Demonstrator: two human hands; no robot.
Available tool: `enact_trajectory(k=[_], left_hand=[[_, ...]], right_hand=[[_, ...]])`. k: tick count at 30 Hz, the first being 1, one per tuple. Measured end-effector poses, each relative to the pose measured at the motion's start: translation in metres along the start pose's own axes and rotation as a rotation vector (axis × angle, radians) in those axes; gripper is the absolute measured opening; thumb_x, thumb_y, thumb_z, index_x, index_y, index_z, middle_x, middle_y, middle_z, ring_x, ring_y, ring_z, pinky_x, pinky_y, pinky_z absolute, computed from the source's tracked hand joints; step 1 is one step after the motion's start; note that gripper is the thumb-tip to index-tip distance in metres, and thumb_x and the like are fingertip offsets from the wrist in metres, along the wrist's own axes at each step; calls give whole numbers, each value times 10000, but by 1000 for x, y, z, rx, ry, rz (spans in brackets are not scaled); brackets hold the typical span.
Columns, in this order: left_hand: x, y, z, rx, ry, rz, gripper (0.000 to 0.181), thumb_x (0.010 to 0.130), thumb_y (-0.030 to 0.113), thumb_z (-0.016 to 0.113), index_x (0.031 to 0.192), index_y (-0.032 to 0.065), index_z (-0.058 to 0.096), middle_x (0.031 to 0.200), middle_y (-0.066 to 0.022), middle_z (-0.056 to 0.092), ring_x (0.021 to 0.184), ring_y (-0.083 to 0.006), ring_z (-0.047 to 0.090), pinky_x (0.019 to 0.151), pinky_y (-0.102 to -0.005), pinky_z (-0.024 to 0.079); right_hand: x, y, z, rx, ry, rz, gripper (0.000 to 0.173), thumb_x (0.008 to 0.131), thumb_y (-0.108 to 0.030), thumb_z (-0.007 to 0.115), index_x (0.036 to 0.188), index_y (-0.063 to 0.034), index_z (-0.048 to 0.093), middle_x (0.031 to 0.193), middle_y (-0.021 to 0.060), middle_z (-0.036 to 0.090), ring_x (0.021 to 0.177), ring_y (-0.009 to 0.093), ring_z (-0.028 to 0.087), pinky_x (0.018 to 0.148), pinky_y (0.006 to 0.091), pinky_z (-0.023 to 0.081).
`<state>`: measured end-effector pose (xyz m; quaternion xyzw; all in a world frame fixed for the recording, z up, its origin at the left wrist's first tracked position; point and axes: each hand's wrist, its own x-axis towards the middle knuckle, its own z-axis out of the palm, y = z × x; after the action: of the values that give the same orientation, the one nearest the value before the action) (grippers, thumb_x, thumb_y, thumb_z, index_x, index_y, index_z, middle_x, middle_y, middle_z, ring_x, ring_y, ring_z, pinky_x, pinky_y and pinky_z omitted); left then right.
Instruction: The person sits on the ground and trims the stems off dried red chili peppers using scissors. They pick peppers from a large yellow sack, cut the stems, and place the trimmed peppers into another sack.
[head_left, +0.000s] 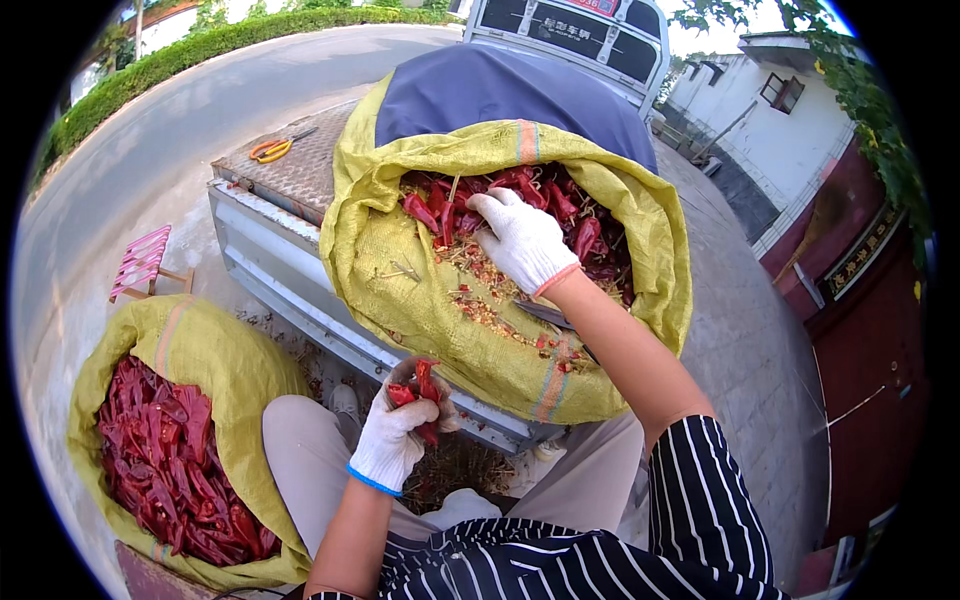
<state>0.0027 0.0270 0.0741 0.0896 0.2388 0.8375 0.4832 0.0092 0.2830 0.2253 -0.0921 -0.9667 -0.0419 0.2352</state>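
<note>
My left hand (405, 420), in a white work glove with a blue cuff, holds several red dried chili peppers (426, 381) above my lap. In a white glove with a pink cuff, my right hand (521, 236) reaches into the mouth of a large yellow-green woven sack (375, 255), at the dried chilies (562, 202) inside. Its fingers are bent beside the peppers; whether they grip one I cannot tell. Chili seeds and stem bits (487, 300) lie on the sack's folded side, with a dark blade (546, 312) partly under my right forearm.
The sack rests on a truck bed (300, 172), beside orange-handled scissors (274, 150). A second woven sack (232, 360) of red chilies stands at my left. Behind it is a small pink-strapped folding stool (142, 259). The truck bed's metal side (300, 289) runs before my knees.
</note>
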Motion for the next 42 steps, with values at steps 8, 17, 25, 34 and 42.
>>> enact_trajectory(k=[8, 17, 25, 34, 42], left_hand=[[1, -3, -14, 43, 34, -22, 474, 737, -95, 608, 1162, 113, 581, 965, -33, 571, 826, -201, 594, 667, -380, 559], [7, -11, -22, -140, 10, -28, 329, 822, -68, 625, 1113, 80, 583, 1104, -105, 634, 869, -234, 643, 669, -373, 553], [5, -16, -5, -90, -63, 105, 438, 853, -36, 653, 1269, 48, 546, 1146, -112, 654, 949, -237, 671, 723, -354, 570], [-1, -17, -1, 441, 132, 153, 295, 783, -29, 721, 1066, 4, 647, 931, -50, 679, 814, -130, 655, 744, -279, 545], [3, -24, -8, 774, 89, 295, 310, 765, -20, 752, 1059, -13, 652, 964, -31, 683, 879, -84, 632, 805, -256, 528]], right_hand=[[35, 47, 34, -322, -215, 243, 299, 949, -271, 567, 1179, -82, 596, 1112, 177, 661, 966, 353, 688, 795, 478, 554], [-72, 0, -16, 603, 65, 365, 393, 947, -258, 559, 1234, 4, 622, 1040, 254, 689, 1019, 419, 654, 881, 441, 508], [-169, -110, 3, 815, -205, 400, 322, 965, -211, 560, 1212, -12, 612, 1006, 256, 667, 984, 432, 651, 846, 453, 510], [-172, -92, 1, 469, -317, 54, 311, 939, -346, 589, 1127, -111, 668, 1036, 179, 648, 952, 378, 651, 808, 461, 528], [-135, -108, -10, 411, -290, 38, 241, 898, -306, 640, 1035, -113, 687, 979, 108, 637, 876, 320, 666, 724, 427, 549]])
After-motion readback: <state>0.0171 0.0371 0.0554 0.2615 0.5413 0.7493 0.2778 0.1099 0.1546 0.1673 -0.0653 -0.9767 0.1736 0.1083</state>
